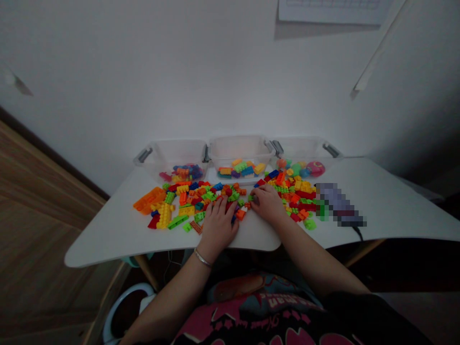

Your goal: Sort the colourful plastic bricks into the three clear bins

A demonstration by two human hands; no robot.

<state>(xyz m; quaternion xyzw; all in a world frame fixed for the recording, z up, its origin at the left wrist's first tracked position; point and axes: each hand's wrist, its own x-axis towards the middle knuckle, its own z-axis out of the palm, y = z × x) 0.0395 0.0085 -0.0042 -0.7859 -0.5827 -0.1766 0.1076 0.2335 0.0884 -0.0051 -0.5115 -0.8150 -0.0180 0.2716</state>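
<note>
Many colourful toy building bricks [187, 210] lie in a loose heap across the white table. My left hand [220, 224] rests palm down on the near middle of the heap, fingers spread over red and green bricks. A silver bangle [202, 258] circles that wrist. Just to its right, my right hand [269, 203] has its fingers curled toward the thumb. A small green brick [250, 197] shows at those fingertips, partly hidden by them. More bricks [304, 199] spread out to the right of this hand.
Three clear plastic bins stand against the wall: the left bin [179, 148], middle bin [240, 146] and right bin [305, 147] each hold some toy pieces. A large orange piece [149, 200] lies at the left. A blurred-out object [339, 203] with a cable lies right on the table [395, 211].
</note>
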